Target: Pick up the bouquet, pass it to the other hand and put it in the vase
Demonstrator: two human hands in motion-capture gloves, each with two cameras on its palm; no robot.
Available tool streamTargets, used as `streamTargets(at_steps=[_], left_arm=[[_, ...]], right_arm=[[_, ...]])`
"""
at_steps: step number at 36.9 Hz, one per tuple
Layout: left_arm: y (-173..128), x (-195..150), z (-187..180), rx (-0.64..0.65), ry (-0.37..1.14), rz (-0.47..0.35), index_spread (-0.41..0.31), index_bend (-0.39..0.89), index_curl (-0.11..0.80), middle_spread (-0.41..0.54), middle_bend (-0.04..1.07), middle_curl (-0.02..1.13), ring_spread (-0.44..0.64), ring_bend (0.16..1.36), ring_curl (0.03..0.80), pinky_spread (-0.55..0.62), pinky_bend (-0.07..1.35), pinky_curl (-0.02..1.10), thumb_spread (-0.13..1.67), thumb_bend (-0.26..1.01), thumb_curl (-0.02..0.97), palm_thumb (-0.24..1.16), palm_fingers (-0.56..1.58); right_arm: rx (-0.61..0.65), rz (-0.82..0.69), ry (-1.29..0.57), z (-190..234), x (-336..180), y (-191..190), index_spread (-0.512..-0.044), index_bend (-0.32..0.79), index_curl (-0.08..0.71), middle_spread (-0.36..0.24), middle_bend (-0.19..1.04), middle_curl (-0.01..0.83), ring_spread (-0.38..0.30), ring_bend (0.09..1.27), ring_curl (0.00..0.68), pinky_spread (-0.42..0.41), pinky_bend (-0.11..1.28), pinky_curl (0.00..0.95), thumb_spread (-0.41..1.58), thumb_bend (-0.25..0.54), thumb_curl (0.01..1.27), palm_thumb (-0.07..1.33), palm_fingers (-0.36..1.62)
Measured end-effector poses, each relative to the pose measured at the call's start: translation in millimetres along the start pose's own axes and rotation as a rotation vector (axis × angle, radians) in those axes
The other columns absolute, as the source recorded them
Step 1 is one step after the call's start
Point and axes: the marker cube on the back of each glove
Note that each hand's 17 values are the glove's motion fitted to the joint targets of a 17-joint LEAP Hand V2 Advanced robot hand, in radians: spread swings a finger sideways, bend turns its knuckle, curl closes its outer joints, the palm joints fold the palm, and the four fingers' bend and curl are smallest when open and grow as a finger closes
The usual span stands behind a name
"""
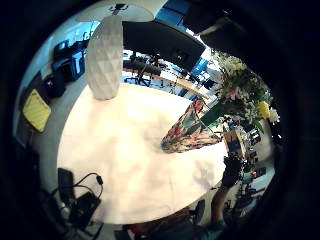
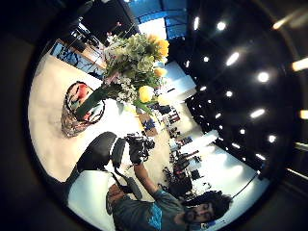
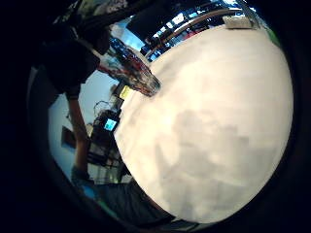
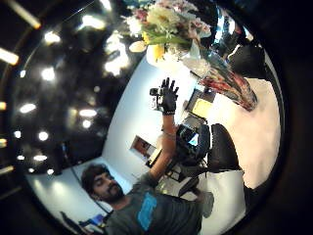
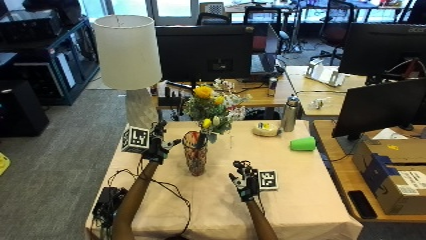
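You see the bouquet standing in the vase mid-table, lamp behind-left, cup to the right.

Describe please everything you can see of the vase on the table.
The vase stands upright on the table, on its cloth, between the two hands and touched by neither. It is tall, with a multicoloured pattern of red, dark and light patches, and seems to widen toward its open mouth; the material looks like glass or glazed ceramic. The bouquet of yellow, white and pinkish flowers stands in it, stems inside, leaning slightly.
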Motion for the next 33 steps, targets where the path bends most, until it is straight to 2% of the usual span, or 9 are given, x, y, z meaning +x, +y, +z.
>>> streamTargets(at_steps=[2, 5, 8, 11, 15, 21, 26, 30, 33], left_arm=[[-1, -2, 1, -0.002, 0.008, 0.007, 0.009, 0.06, 0.021, -0.020, 0.26, 0.09, 0.05, 0.53, 0.129, 0.22, 0.32, 0.08, 0.42, 0.22, 0.114, 0.43, 0.47], [1, 1, 0, -0.004, 0.015, 0.009, 0.015, 0.07, 0.038, -0.022, 0.27, 0.15, 0.07, 0.58, 0.190, 0.28, 0.34, 0.13, 0.55, 0.20, 0.142, 0.46, 0.44], [1, 0, -1, 0.000, 0.009, 0.017, 0.018, 0.09, 0.054, -0.024, 0.28, 0.19, 0.08, 0.60, 0.220, 0.33, 0.36, 0.16, 0.64, 0.18, 0.168, 0.48, 0.41], [1, -2, 0, 0.002, 0.007, 0.021, 0.020, 0.09, 0.068, -0.026, 0.28, 0.21, 0.09, 0.62, 0.237, 0.36, 0.37, 0.18, 0.71, 0.15, 0.190, 0.50, 0.39], [1, -6, 4, 0.000, 0.004, 0.032, 0.021, 0.09, 0.082, -0.027, 0.29, 0.24, 0.09, 0.63, 0.252, 0.38, 0.38, 0.20, 0.76, 0.11, 0.215, 0.52, 0.37], [6, -6, 4, -0.016, -0.001, 0.024, 0.027, 0.10, 0.104, -0.028, 0.29, 0.27, 0.10, 0.65, 0.267, 0.41, 0.38, 0.22, 0.81, 0.06, 0.249, 0.55, 0.35], [12, 0, -2, -0.014, -0.016, 0.015, 0.030, 0.10, 0.120, -0.029, 0.29, 0.30, 0.10, 0.66, 0.276, 0.42, 0.38, 0.24, 0.83, 0.02, 0.273, 0.57, 0.34], [16, 5, -7, -0.010, -0.021, 0.014, 0.031, 0.10, 0.131, -0.029, 0.29, 0.31, 0.10, 0.67, 0.282, 0.42, 0.38, 0.25, 0.84, -0.01, 0.291, 0.58, 0.33], [17, 4, -8, -0.002, -0.017, 0.020, 0.031, 0.11, 0.139, -0.029, 0.29, 0.32, 0.10, 0.67, 0.286, 0.43, 0.38, 0.26, 0.85, -0.02, 0.302, 0.59, 0.33]], right_arm=[[0.001, 0.113, -0.022, 1, -3, 4, -0.170, 0.23, 0.089, -0.078, 0.34, 0.117, -0.051, 0.37, 0.112, 0.119, 0.35, 0.075, 0.40, 0.399, 0.15, 0.63, 0.93], [0.003, 0.256, -0.048, 2, -9, 8, -0.215, 0.21, 0.163, -0.098, 0.34, 0.166, -0.064, 0.38, 0.183, 0.151, 0.36, 0.145, 0.54, 0.398, 0.19, 0.68, 0.90], [0.002, 0.217, -0.091, 4, -12, 6, -0.245, 0.20, 0.206, -0.112, 0.34, 0.202, -0.074, 0.38, 0.221, 0.174, 0.35, 0.181, 0.64, 0.383, 0.22, 0.70, 0.89], [0.000, 0.142, -0.010, 2, -4, 3, -0.266, 0.18, 0.231, -0.121, 0.33, 0.229, -0.080, 0.37, 0.242, 0.189, 0.34, 0.202, 0.72, 0.361, 0.25, 0.72, 0.88], [0.000, 0.127, 0.015, 5, -2, 1, -0.283, 0.17, 0.255, -0.128, 0.32, 0.259, -0.083, 0.36, 0.262, 0.201, 0.33, 0.223, 0.79, 0.329, 0.28, 0.74, 0.88], [-0.003, 0.178, -0.120, 14, -9, 2, -0.296, 0.16, 0.280, -0.135, 0.29, 0.291, -0.082, 0.34, 0.285, 0.212, 0.32, 0.248, 0.86, 0.278, 0.32, 0.76, 0.87], [-0.010, 0.229, -0.043, 14, -3, 6, -0.301, 0.15, 0.294, -0.138, 0.28, 0.316, -0.082, 0.33, 0.301, 0.216, 0.31, 0.266, 0.90, 0.238, 0.35, 0.78, 0.87], [-0.011, 0.167, -0.001, 13, -1, 5, -0.303, 0.15, 0.302, -0.140, 0.28, 0.333, -0.082, 0.32, 0.313, 0.221, 0.30, 0.280, 0.92, 0.207, 0.37, 0.79, 0.87], [-0.011, 0.173, -0.005, 13, -4, 5, -0.304, 0.15, 0.308, -0.140, 0.26, 0.343, -0.082, 0.32, 0.322, 0.223, 0.29, 0.287, 0.93, 0.185, 0.38, 0.80, 0.86]])
